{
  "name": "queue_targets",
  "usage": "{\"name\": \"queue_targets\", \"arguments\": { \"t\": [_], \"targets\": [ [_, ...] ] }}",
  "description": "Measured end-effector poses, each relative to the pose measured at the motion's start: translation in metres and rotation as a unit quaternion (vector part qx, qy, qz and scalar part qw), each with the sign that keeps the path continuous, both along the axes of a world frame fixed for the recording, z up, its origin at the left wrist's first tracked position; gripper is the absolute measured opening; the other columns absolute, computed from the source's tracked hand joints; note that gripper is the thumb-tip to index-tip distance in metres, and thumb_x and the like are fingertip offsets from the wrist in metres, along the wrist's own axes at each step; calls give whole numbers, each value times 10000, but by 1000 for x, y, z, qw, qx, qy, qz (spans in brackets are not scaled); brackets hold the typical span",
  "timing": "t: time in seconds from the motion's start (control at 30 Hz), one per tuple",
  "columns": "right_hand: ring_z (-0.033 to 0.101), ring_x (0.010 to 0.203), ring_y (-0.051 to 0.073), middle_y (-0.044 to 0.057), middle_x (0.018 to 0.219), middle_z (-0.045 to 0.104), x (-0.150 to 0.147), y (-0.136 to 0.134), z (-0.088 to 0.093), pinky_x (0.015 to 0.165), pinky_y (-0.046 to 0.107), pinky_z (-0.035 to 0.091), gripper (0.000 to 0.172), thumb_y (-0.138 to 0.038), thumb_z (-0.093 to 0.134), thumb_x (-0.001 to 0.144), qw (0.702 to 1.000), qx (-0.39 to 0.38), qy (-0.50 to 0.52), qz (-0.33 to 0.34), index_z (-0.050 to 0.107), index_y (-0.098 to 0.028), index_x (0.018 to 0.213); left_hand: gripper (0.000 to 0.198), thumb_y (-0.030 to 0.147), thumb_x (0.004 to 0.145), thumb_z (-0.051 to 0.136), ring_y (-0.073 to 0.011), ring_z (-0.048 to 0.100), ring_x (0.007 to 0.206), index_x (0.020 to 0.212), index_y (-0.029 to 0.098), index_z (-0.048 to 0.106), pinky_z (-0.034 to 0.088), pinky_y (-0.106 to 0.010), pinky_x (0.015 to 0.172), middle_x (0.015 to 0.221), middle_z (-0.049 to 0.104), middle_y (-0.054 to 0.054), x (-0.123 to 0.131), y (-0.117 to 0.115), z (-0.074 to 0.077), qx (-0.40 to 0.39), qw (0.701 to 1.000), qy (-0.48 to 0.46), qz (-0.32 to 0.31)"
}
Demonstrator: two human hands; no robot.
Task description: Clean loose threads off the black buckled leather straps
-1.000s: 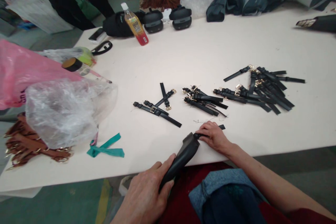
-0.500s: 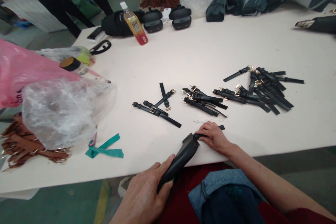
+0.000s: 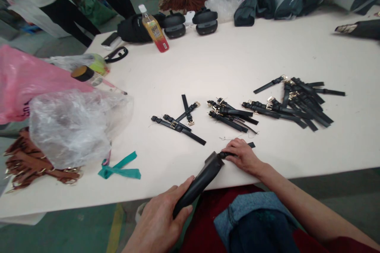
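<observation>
My left hand [image 3: 164, 213] is wrapped round the body of a long black hand-held tool [image 3: 202, 182] with a flared head; its exact kind does not show. The tool's head points up and right, close against the end of a black buckle strap [image 3: 251, 145]. That strap is pinched in the fingers of my right hand [image 3: 242, 156], just above the table, and my fingers cover its middle. Beyond my hands lie more black straps with gold buckles: a few at the left [image 3: 181, 122], a small bunch in the middle [image 3: 231, 114] and a larger pile at the right [image 3: 305, 101].
On the white table [image 3: 166, 75], a clear plastic bag [image 3: 74, 126] partly covers brown straps [image 3: 32, 162]. Near it lies a teal ribbon [image 3: 123, 168]. A drink bottle [image 3: 156, 31] and black cases [image 3: 204, 21] stand at the back. A person [image 3: 56, 4] stands beyond the far left.
The tool's head has shifted slightly left and its body has turned a little in my left hand. My right hand keeps its hold on the strap. The whole view has moved slightly.
</observation>
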State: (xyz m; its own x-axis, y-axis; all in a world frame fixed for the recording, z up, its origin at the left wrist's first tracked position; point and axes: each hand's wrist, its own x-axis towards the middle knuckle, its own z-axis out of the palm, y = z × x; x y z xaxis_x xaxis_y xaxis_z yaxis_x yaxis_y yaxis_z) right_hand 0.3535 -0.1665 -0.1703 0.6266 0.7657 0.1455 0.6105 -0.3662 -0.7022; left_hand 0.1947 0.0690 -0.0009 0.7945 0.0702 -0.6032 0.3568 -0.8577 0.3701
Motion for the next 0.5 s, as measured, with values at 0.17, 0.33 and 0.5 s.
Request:
{"name": "queue_targets", "arguments": {
  "t": [0.17, 0.33, 0.5],
  "targets": [
    [514, 905, 221, 58, 948, 631, -2, 0, 7, 813, 382, 366, 233, -210, 631, 853, 1000, 4, 2, -4, 653, -243, 1082, 565, 298, 835, 515, -233, 477, 1263, 1390, 334, 413, 361, -404, 1077, 1377, 509, 20, -9, 17, -1, 6, 1000, -1, 14],
    [522, 910, 223, 58, 960, 634, -2, 0, 11, 814, 386, 374, 268, -168, 619, 840, 1000, 9, 2, -2, 641, -238, 1097, 585, 266, 819, 536, -218, 483, 1258, 1383, 364, 413, 362, -383, 1079, 1367, 520, 38, -4, 8, 0, -18, 1000, -14, 5],
    [525, 918, 235, 74, 958, 634, -1, -1, 9, 816, 398, 381, 239, -182, 617, 842, 1000, 8, -5, -5, 643, -222, 1076, 575, 235, 815, 529, -235, 549, 1181, 1370, 355, 439, 412, -390, 1024, 1303, 583, 3, 3, -6, -2, -32, 999, -25, 3]
  ]
}}
